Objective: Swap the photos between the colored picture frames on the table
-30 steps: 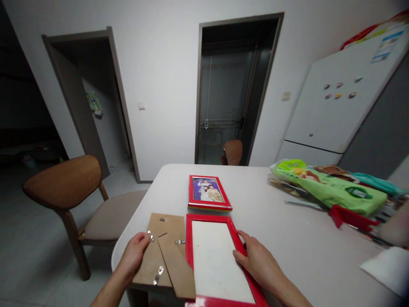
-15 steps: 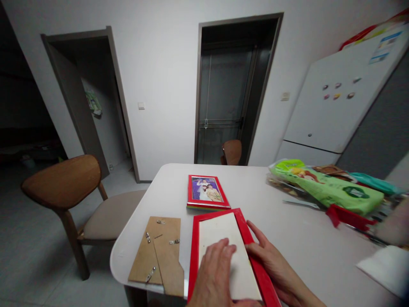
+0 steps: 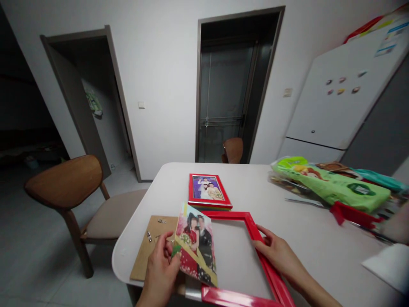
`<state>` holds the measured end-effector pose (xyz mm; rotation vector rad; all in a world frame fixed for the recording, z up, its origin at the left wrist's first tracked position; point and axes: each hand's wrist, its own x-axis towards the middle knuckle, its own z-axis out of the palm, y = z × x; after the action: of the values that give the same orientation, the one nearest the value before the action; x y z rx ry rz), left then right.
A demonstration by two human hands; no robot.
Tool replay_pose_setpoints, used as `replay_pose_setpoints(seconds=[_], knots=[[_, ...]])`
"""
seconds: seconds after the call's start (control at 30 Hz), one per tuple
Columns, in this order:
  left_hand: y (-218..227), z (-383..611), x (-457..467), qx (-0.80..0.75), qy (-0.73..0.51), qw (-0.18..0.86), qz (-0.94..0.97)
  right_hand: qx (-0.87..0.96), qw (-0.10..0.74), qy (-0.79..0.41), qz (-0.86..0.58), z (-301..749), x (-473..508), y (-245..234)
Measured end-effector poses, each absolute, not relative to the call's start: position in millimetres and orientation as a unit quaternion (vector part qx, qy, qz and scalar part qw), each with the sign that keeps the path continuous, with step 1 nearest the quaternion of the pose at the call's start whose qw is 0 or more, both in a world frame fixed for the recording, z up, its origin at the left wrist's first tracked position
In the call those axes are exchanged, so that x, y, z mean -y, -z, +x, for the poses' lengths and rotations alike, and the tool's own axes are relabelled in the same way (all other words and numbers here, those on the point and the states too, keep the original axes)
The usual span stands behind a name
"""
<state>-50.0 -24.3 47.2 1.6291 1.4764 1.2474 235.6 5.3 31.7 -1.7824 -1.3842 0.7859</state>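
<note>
My left hand (image 3: 162, 266) pinches the left edge of a photo (image 3: 198, 245) of a couple in red and dark clothes, picture side facing me. The photo is tilted and covers the left side of a red picture frame (image 3: 252, 238). Through the frame's opening the white tabletop shows. My right hand (image 3: 276, 253) grips the frame's right side, thumb on top. Partly behind my left hand and the photo lies a brown backing board (image 3: 143, 251) with metal clips. Beyond them, a second red framed photo (image 3: 209, 189) lies on the table.
The white table (image 3: 249, 183) has a rounded left corner. To its left stands a wooden chair (image 3: 67, 183). On the right lie a green package (image 3: 338, 185), a metal utensil (image 3: 303, 201), a red object (image 3: 354, 217) and white tissue (image 3: 390, 266). A fridge (image 3: 332, 102) stands behind.
My left hand has lifted the photo out of the red frame and turned it picture side up, moving it left. My right hand still holds the frame.
</note>
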Motion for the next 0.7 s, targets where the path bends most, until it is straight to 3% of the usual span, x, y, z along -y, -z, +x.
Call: replay_pose_setpoints(seconds=[0.2,0.5,0.6,0.7], knots=[[-14.9,-65.9,24.4,-0.595,-0.396,0.308,0.628,0.593,0.247,-0.127,-0.755,239.1,-11.3,-20.6],[-22.2,-61.7,27.1,-0.608,-0.286,0.227,0.705,0.629,0.201,-0.066,-0.748,238.3,-10.2,-16.6],[-23.0,-64.3,27.7,-0.596,-0.281,0.211,0.722,0.639,0.212,-0.051,-0.737,237.4,-8.9,-20.0],[-26.4,-61.9,30.5,-0.578,-0.287,0.176,0.744,0.649,0.294,-0.054,-0.700,221.8,-3.9,-25.5]])
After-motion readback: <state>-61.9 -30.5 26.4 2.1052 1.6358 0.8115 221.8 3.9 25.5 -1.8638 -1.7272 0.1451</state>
